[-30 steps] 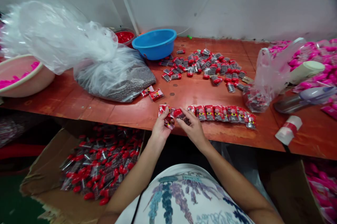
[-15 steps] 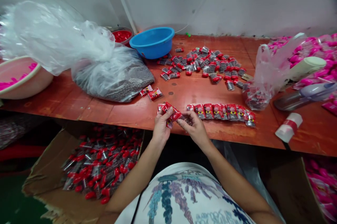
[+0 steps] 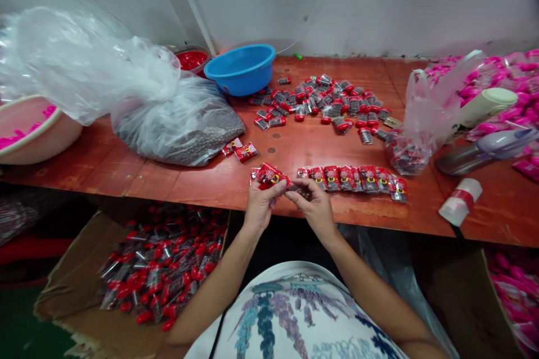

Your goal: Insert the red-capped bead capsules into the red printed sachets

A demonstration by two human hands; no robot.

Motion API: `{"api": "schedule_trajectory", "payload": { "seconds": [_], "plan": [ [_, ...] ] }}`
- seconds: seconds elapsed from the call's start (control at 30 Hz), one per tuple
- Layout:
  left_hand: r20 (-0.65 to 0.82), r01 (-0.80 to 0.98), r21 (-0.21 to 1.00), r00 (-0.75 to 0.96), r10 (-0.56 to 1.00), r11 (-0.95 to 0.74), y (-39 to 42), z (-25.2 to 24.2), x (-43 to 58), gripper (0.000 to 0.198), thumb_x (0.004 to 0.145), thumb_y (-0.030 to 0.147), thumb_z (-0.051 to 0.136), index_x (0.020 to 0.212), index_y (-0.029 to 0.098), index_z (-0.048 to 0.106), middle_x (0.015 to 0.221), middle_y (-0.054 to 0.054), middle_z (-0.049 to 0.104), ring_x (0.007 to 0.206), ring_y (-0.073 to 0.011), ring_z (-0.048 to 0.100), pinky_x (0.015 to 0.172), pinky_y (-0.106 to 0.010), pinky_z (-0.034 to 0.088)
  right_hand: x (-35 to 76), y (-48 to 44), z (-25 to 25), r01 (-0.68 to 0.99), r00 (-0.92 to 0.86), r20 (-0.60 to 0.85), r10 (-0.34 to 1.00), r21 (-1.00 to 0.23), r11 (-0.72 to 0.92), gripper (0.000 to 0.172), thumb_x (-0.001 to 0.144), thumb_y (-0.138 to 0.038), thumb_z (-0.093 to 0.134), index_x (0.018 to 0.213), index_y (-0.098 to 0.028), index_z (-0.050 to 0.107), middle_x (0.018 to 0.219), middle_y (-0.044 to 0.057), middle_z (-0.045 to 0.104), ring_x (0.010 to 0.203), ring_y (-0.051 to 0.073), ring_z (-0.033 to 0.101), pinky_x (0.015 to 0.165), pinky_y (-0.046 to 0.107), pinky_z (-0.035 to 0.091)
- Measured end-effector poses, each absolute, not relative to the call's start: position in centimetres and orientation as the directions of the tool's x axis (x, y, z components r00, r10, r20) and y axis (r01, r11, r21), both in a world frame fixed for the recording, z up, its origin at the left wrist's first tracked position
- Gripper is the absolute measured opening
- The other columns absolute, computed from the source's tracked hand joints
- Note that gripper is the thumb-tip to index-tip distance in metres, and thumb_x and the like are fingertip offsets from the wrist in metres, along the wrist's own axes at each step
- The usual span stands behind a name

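Over the table's front edge, my left hand [image 3: 261, 204] is closed on a small red printed packet [image 3: 270, 175], its thumb lying across the lower part. My right hand [image 3: 312, 201] pinches at the packet's right end; its fingertips partly hide what they hold there. Beneath the held packet, part of another red packet [image 3: 254, 175] shows at the left. Just right of my hands lies a row of red-topped packets with clear lower parts [image 3: 346, 178]. Two more red packets [image 3: 245, 151] lie beyond my left hand, beside a clear bag of dark beads [image 3: 185, 123].
Small red-capped containers [image 3: 324, 101] are scattered at the table's back near a blue basin [image 3: 241, 69]. A clear bag [image 3: 408, 148], a bottle [image 3: 475, 151] and a plastic roll [image 3: 461, 201] stand or lie at right. A carton [image 3: 80, 286] of red-capped containers is below left.
The packet's printed face has turned more toward me, and my left thumb has shifted lower on it. My right hand stays at its right end. The view has shifted slightly.
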State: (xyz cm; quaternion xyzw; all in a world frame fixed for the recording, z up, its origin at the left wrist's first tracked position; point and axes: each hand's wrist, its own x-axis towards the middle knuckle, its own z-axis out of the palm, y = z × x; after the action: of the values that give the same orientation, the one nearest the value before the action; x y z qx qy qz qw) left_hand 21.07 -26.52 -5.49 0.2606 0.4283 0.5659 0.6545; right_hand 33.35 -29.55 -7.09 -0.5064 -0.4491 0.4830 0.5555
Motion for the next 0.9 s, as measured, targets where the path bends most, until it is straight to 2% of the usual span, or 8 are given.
{"api": "schedule_trajectory", "payload": {
  "seconds": [0.13,0.3,0.4,0.5,0.6,0.77,0.83,0.9],
  "plan": [
    [-0.220,-0.507,0.848,-0.069,0.973,0.156,-26.3,-5.3,20.6,0.031,0.056,0.017,0.082,0.079,0.014,0.063,0.071,0.002,0.066,0.061,-0.0093,0.061,0.062,-0.020,0.047,33.7,-29.7,-7.2,-0.152,0.043,-0.050,0.998,-0.987,-0.042,0.035,0.074,-0.034,0.071,0.105,-0.022,0.062,0.097,0.003,0.067,0.084,0.016,0.061,0.069,0.027,0.052],
    [-0.216,-0.424,0.879,0.053,0.975,0.218,-26.4,-4.7,19.9,0.056,0.056,0.014,0.082,0.107,0.018,0.061,0.087,-0.003,0.071,0.069,-0.0123,0.064,0.060,-0.020,0.046,34.1,-29.8,-6.5,-0.330,-0.030,-0.154,0.988,-0.931,-0.155,0.033,0.071,-0.030,0.073,0.101,-0.022,0.063,0.098,0.002,0.069,0.086,0.017,0.064,0.069,0.027,0.053],
    [-0.236,-0.388,0.886,0.098,0.967,0.255,-26.7,-4.5,20.0,0.065,0.056,0.014,0.081,0.117,0.019,0.058,0.095,-0.006,0.071,0.070,-0.0131,0.064,0.056,-0.019,0.044,34.0,-29.9,-6.6,-0.384,-0.010,-0.156,0.988,-0.911,-0.147,0.034,0.068,-0.029,0.074,0.100,-0.023,0.061,0.093,0.001,0.069,0.083,0.017,0.064,0.066,0.027,0.053],
    [-0.247,-0.345,0.904,0.063,0.967,0.253,-26.9,-4.8,20.7,0.061,0.056,0.017,0.082,0.113,0.018,0.060,0.082,-0.002,0.069,0.059,-0.0092,0.059,0.050,-0.017,0.039,33.5,-30.3,-7.2,-0.286,0.117,-0.062,0.991,-0.958,-0.027,0.037,0.072,-0.029,0.071,0.107,-0.025,0.059,0.097,0.002,0.067,0.088,0.017,0.063,0.073,0.029,0.054],
    [-0.259,-0.343,0.902,0.059,0.964,0.263,-27.1,-5.1,21.2,0.048,0.057,0.019,0.081,0.102,0.016,0.063,0.073,0.001,0.064,0.054,-0.0070,0.054,0.047,-0.017,0.038,33.5,-30.4,-7.8,-0.142,0.192,0.038,0.981,-0.988,0.066,0.037,0.077,-0.029,0.068,0.113,-0.026,0.058,0.104,0.003,0.064,0.092,0.018,0.061,0.078,0.031,0.052],
    [-0.280,-0.408,0.872,0.038,0.959,0.271,-27.0,-5.2,21.2,0.039,0.062,0.021,0.079,0.097,0.016,0.062,0.077,0.000,0.064,0.056,-0.0079,0.055,0.047,-0.018,0.043,35.0,-30.3,-8.2,-0.003,0.059,0.118,0.991,-0.993,0.119,0.038,0.078,-0.026,0.067,0.116,-0.028,0.061,0.113,0.004,0.055,0.099,0.018,0.058,0.087,0.032,0.048],
    [-0.303,-0.404,0.863,0.063,0.951,0.302,-27.0,-5.5,21.3,0.036,0.062,0.021,0.080,0.093,0.015,0.063,0.075,0.000,0.064,0.054,-0.0076,0.054,0.045,-0.017,0.042,35.5,-30.4,-8.4,0.019,0.024,0.112,0.993,-0.994,0.112,0.038,0.079,-0.025,0.065,0.117,-0.029,0.061,0.109,0.003,0.056,0.098,0.017,0.057,0.087,0.031,0.048],
    [-0.329,-0.400,0.849,0.109,0.938,0.344,-27.1,-6.2,21.6,0.033,0.061,0.020,0.080,0.089,0.014,0.064,0.073,0.000,0.063,0.053,-0.0076,0.054,0.045,-0.017,0.043,35.7,-30.4,-8.7,0.048,0.056,0.094,0.994,-0.995,0.091,0.035,0.078,-0.024,0.066,0.113,-0.027,0.064,0.099,0.002,0.058,0.089,0.016,0.058,0.083,0.029,0.048]
  ]
}}
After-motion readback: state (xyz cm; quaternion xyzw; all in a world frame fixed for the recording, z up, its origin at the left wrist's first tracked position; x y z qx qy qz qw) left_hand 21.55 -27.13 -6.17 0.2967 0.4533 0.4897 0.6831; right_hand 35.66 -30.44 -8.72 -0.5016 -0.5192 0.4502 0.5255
